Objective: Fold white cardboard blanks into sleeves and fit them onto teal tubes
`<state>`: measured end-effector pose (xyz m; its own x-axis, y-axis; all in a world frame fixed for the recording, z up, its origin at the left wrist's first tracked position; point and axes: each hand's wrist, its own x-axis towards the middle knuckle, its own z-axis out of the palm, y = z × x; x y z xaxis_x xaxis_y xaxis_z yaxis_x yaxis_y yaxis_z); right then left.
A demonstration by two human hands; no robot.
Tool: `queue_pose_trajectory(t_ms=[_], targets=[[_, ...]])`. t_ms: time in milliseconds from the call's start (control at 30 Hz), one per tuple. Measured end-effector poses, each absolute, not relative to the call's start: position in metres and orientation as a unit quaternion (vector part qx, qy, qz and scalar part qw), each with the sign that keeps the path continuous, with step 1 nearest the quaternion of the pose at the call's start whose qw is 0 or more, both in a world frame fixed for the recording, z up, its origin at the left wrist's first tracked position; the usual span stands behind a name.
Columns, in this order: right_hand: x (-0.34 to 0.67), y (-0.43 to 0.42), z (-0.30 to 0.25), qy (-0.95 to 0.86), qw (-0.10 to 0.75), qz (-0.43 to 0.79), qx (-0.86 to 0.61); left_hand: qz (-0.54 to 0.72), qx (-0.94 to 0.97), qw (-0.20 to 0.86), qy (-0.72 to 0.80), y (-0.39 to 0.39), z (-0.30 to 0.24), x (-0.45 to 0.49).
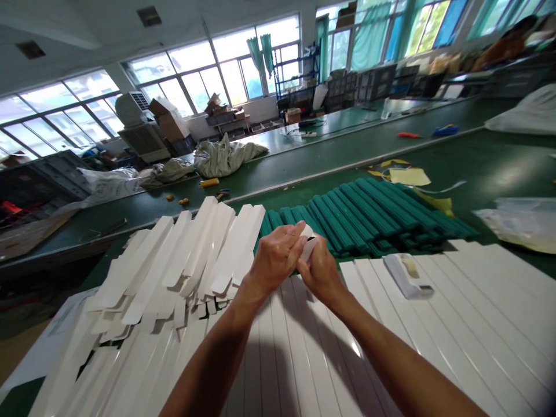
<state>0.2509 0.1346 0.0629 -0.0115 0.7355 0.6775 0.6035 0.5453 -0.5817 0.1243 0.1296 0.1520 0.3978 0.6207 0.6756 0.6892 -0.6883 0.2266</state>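
My left hand [280, 250] and my right hand [320, 267] are together at the middle of the view. Both have their fingers closed round a narrow white carton [307, 248], with a dark opening showing at its upper end. Most of the carton is hidden by the fingers. Below the hands lies a row of long white cartons [269, 353] set side by side. A heap of loose white cartons [152, 278], some with end flaps showing, spreads to the left. Just beyond my hands are piled green ribbed bars [360, 214].
A white tape dispenser [408, 277] sits on the cartons at right. Clear plastic bags [521, 223] and yellow paper [409, 176] lie farther right. Across the green bench are a cloth sack [223, 156], an orange tool [408, 135] and a blue object [445, 130]. Another person [506, 46] is at far right.
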Motion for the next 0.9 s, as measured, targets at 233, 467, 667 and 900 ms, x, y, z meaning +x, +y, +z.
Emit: queue_pose_trajectory(t_ms=[233,467,667,900], targets=[[0.246,0.142,0.056,-0.718,0.538,0.07,-0.437,-0.283,-0.894,0.074,-0.34,0.136,0.168,0.116],[0.245,0.142,0.051,-0.721,0.536,0.068,-0.434,-0.227,-0.919,0.103,-0.306,0.133,0.173,0.113],[0.244,0.143,0.055,-0.73,0.537,0.068,-0.418,-0.186,-0.937,0.105,-0.276,0.137,0.175,0.105],[0.242,0.148,0.051,-0.733,0.537,0.062,-0.413,-0.229,-0.922,0.07,-0.304,0.146,0.162,0.109]])
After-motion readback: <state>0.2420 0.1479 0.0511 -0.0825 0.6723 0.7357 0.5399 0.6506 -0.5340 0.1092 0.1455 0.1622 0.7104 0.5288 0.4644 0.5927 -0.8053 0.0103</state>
